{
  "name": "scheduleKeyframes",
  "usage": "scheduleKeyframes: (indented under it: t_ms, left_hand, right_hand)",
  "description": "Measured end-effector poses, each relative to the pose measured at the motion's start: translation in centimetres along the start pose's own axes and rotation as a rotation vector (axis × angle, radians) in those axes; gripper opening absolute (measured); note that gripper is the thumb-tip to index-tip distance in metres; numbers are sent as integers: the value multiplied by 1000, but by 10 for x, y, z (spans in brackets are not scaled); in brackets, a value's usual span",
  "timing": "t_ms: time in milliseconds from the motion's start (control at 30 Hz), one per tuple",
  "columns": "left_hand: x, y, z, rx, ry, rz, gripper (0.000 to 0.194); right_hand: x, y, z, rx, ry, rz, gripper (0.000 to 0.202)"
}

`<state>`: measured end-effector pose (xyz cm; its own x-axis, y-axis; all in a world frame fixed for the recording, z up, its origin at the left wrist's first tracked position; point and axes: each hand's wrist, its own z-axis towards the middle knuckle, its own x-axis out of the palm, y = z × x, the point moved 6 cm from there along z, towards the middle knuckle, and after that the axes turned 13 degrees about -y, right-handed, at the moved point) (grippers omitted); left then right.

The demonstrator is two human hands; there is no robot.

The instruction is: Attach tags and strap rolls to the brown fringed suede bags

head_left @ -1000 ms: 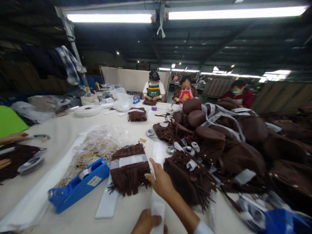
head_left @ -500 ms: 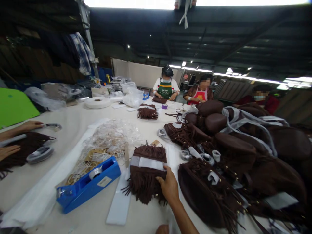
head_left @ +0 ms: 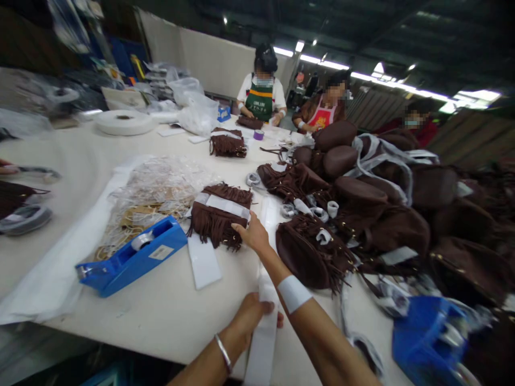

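Observation:
My right hand (head_left: 254,231) pinches the right edge of a dark brown fringed bag (head_left: 217,222), thumb on top. The bag lies flat on the table with a white band across it. Below, my left hand (head_left: 252,315), with a metal bangle at the wrist, is closed around a long white strip (head_left: 260,356). That strip runs from the table's front edge up between my forearms. A flat white foam piece (head_left: 204,265) lies just below the bag. White tape is wrapped around my right forearm.
A blue tape dispenser (head_left: 134,257) stands left of the bag, before a heap of tags and clear plastic (head_left: 156,182). Another blue dispenser (head_left: 428,335) is at lower right. Brown bags (head_left: 382,214) pile up on the right. Co-workers sit across the table; another person's hand (head_left: 7,167) shows far left.
My left hand has come in from the bottom edge and now grips the white strip. My right hand stays on the bag's edge. The view has shifted, bringing the second dispenser into sight.

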<state>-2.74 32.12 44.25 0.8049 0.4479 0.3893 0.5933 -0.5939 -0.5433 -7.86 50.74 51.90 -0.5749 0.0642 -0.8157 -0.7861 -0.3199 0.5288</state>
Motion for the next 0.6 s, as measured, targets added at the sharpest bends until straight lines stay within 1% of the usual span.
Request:
scheduleKeyframes:
  t_ms: [100,167,200,267,333,433,600]
  left_hand:
    - [-1,5,0,-9,-41,52,15]
    - [-2,5,1,3,-61,79,15]
    - [-2,5,0,13,-71,89,16]
    - [-1,5,-4,32,-80,104,18]
    - [1,7,-12,40,-74,114,20]
    - [2,15,-25,40,-70,111,24]
    - [-1,34,-42,40,-53,87,30]
  right_hand:
    - [-33,-24,-34,-161,0,-12,47]
    - [-44,-43,-62,-233,21,-30,39]
    - [-44,-52,-75,-245,34,-40,38]
    - [-38,-66,-93,-275,43,-61,40]
    - [-29,-75,-103,-294,32,-79,42]
    - [-21,-80,-105,-301,10,-96,41]
    - [-21,-84,-104,-304,-12,-109,41]
